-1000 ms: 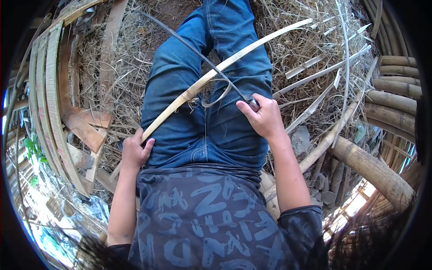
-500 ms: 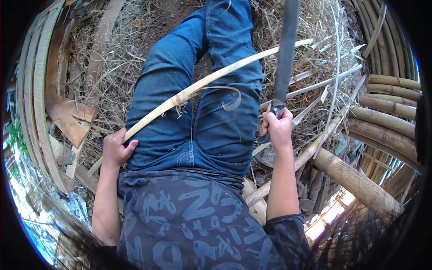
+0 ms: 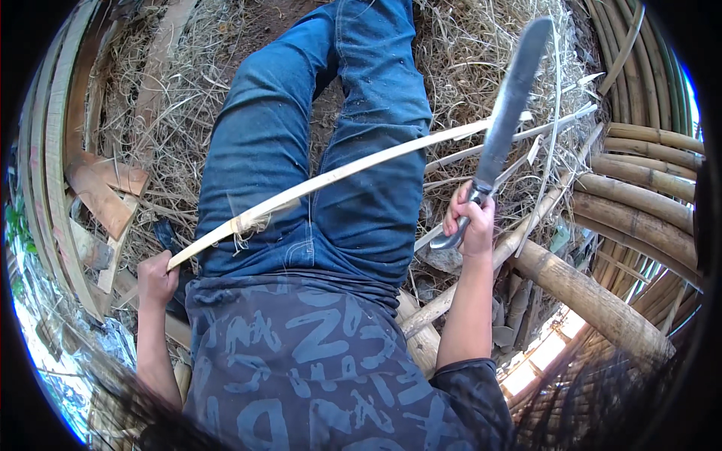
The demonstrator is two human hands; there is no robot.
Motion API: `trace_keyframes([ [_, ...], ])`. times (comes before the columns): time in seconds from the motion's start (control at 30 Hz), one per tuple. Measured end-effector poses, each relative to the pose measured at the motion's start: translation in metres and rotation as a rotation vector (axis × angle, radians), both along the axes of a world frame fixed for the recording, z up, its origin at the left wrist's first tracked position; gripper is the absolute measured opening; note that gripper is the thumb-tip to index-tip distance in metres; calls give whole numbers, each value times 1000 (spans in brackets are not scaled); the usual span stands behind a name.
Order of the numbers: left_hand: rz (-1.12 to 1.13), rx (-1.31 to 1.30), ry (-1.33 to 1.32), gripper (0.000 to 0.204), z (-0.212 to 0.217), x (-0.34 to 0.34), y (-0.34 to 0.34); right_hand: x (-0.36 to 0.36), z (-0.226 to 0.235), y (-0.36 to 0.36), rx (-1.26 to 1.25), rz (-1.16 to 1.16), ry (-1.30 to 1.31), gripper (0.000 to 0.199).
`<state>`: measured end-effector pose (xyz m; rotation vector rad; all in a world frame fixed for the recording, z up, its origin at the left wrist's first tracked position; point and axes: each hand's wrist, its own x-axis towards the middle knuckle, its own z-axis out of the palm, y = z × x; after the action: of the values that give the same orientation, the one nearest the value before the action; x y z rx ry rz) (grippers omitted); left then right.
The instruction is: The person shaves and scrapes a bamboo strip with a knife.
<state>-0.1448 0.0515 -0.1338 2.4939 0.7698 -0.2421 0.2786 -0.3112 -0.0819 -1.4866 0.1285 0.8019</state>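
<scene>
A long, pale, bowed bamboo strip [image 3: 323, 179] lies slantwise across my thighs, rising from lower left to upper right. My left hand [image 3: 158, 279] is closed round its near end beside my left hip. Frayed fibres hang from a joint in the strip. In my right hand [image 3: 471, 218] is the handle of a machete [image 3: 514, 101], its long dark blade pointing up and to the right. The blade crosses over the strip's far end; whether the two touch I cannot tell.
Dry shavings [image 3: 466, 52] cover the ground around my legs. Wooden boards [image 3: 56, 143] stand along the left, with short wood offcuts [image 3: 105, 195] near them. Thick bamboo poles [image 3: 587, 289] and a bamboo wall [image 3: 639, 188] are on the right, beside several split strips.
My left hand has drawn the strip down and to the left. The machete has tilted rightward and its flat side now shows. A curled shaving on the strip no longer shows.
</scene>
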Motion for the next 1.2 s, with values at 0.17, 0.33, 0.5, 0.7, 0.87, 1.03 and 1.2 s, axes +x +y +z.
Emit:
trace_keyframes([
  [0.17,6,53,-49,24,-20,8,-5,21,-14,-8,-87,127,5,9],
  [0.33,-63,139,-131,25,-30,14,10,43,-20,-20,-393,197,-153,11],
  [0.5,-70,25,-90,27,-30,15,19,41,-30,-25,-439,129,-196,18],
  [0.7,-25,-129,59,25,-19,23,15,36,-30,-36,-426,-36,-369,17],
  [0.87,-10,-180,47,20,-17,18,12,48,-28,-35,-729,21,-349,18],
  [1.03,29,-279,194,18,-10,13,20,42,-52,-26,-905,55,-414,27],
  [1.2,-18,-202,184,19,-12,11,18,40,-62,-23,-963,39,-451,24],
])
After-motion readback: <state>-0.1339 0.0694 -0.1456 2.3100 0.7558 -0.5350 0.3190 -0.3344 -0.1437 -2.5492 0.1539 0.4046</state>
